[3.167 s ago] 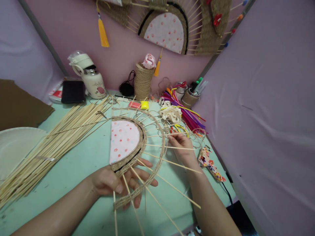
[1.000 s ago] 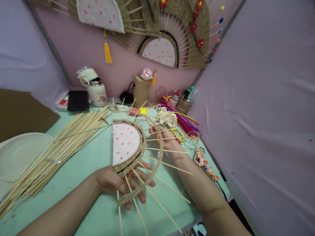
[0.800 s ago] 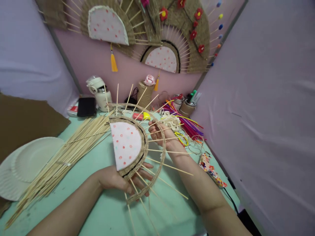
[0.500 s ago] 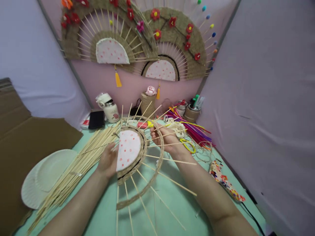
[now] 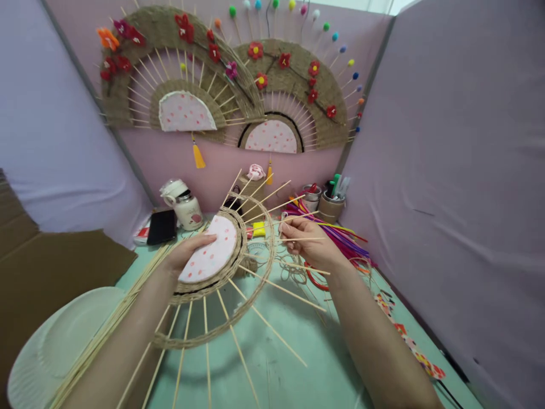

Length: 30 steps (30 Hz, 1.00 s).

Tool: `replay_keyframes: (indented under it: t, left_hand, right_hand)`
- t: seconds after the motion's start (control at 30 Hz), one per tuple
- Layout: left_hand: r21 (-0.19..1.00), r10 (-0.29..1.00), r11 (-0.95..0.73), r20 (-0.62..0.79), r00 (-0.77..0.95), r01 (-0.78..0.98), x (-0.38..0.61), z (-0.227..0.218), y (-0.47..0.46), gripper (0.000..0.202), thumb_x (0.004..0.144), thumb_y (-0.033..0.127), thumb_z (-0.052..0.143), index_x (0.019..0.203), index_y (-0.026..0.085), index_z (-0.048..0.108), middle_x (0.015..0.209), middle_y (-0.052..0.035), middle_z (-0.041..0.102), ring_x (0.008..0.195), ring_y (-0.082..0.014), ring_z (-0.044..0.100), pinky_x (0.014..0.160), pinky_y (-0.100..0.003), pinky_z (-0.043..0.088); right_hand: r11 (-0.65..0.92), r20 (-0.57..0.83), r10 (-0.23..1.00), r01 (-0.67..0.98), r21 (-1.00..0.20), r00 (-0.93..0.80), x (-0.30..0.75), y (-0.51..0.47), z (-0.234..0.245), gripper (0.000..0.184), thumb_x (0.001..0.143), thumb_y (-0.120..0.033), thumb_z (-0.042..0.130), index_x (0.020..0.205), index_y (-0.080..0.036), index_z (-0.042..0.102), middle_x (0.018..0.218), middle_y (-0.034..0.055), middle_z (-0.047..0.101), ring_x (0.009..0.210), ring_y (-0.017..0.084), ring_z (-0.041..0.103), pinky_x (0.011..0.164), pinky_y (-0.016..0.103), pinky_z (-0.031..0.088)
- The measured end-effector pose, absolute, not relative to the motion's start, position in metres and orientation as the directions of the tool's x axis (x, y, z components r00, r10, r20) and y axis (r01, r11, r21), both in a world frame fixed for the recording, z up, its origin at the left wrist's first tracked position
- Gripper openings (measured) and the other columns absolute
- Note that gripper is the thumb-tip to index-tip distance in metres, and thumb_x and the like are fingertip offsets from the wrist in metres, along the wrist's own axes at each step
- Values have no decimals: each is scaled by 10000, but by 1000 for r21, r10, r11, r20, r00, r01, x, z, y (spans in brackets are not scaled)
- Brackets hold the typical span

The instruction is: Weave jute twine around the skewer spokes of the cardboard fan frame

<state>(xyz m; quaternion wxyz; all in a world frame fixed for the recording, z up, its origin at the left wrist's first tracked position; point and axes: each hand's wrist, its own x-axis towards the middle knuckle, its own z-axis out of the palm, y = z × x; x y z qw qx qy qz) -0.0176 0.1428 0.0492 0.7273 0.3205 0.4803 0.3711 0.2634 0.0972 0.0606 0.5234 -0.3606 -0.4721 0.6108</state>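
Note:
A half-round fan frame of thin sticks, with a white, pink-dotted centre (image 5: 215, 250), is tilted above the table. My left hand (image 5: 185, 257) grips its straight side, thumb on the dotted face and the other fingers hidden behind. Brown twine is woven around the centre, and a narrower twine ring (image 5: 271, 250) crosses the sticks farther out. Just outside that ring, my right hand (image 5: 310, 240) is pinched among the stick ends; a thin strand at its fingertips looks like twine. Behind the frame, a ball of twine (image 5: 249, 266) is partly hidden.
Long loose sticks (image 5: 114, 315) and white plates (image 5: 70, 335) lie left, beside cardboard (image 5: 63, 250). A bottle (image 5: 188, 209), black phone-like slab (image 5: 162, 227) and pen holder (image 5: 332, 204) stand behind. Coloured pipe cleaners (image 5: 340, 238) and a flower-patterned tool (image 5: 411, 341) lie right. Finished fans (image 5: 293, 74) hang behind.
The fan frame has turned clockwise and shifted left and lower. My left thumb now lies over its dotted face. My right hand has moved right, outside the twine ring, its fingers pinched. The camera view has tilted up.

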Motion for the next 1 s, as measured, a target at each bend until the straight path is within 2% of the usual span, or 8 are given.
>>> replay_keyframes:
  t: [0.17, 0.37, 0.53, 0.67, 0.8, 1.0]
  left_hand:
    - [864, 872, 472, -430, 234, -172, -31, 49, 142, 233, 701, 66, 680, 932, 89, 649, 614, -73, 708, 446, -179, 650, 398, -208, 517]
    - [901, 894, 408, -360, 268, -148, -40, 50, 140, 401, 675, 77, 702, 1068, 107, 628, 641, -54, 711, 454, -173, 650, 399, -197, 508]
    - [908, 890, 404, -362, 277, -112, -35, 52, 140, 309, 662, 104, 726, 957, 107, 635, 624, -65, 705, 424, -166, 626, 360, -196, 476]
    - [905, 888, 416, -383, 256, -88, -30, 58, 138, 251, 649, 107, 740, 871, 117, 624, 581, -52, 687, 394, -155, 602, 334, -188, 446]
    - [900, 879, 430, -403, 255, -63, -28, 61, 136, 301, 639, 115, 755, 906, 124, 616, 600, -53, 693, 392, -151, 596, 347, -196, 449]
    - [901, 870, 434, -414, 268, -16, -30, 60, 136, 377, 636, 172, 782, 973, 145, 616, 636, -40, 698, 435, -148, 614, 375, -189, 455]
  right_hand:
    - [-17, 38, 960, -193, -981, -277, 270, 98, 59, 259, 681, -384, 761, 713, -166, 625, 596, -41, 544, 462, 52, 407, 414, 192, 273]
    - [-63, -16, 953, -145, -987, -302, 276, 104, 52, 252, 668, -367, 768, 733, -163, 635, 591, -35, 565, 473, 58, 424, 431, 196, 280]
    - [-124, -71, 972, -231, -965, -226, 285, 110, 50, 313, 626, -360, 801, 792, -172, 613, 620, -31, 608, 508, 70, 490, 448, 186, 295]
    - [-100, -68, 990, -278, -955, -121, 294, 115, 49, 342, 593, -352, 817, 781, -178, 590, 636, -34, 622, 516, 69, 499, 482, 195, 351]
    - [-75, -63, 997, -268, -961, -54, 305, 118, 49, 356, 562, -327, 830, 748, -177, 566, 624, -38, 611, 500, 59, 467, 480, 194, 343]
    - [2, 16, 999, -273, -962, -47, 322, 119, 50, 327, 614, -302, 817, 777, -181, 561, 641, -40, 614, 451, 33, 383, 444, 190, 258]
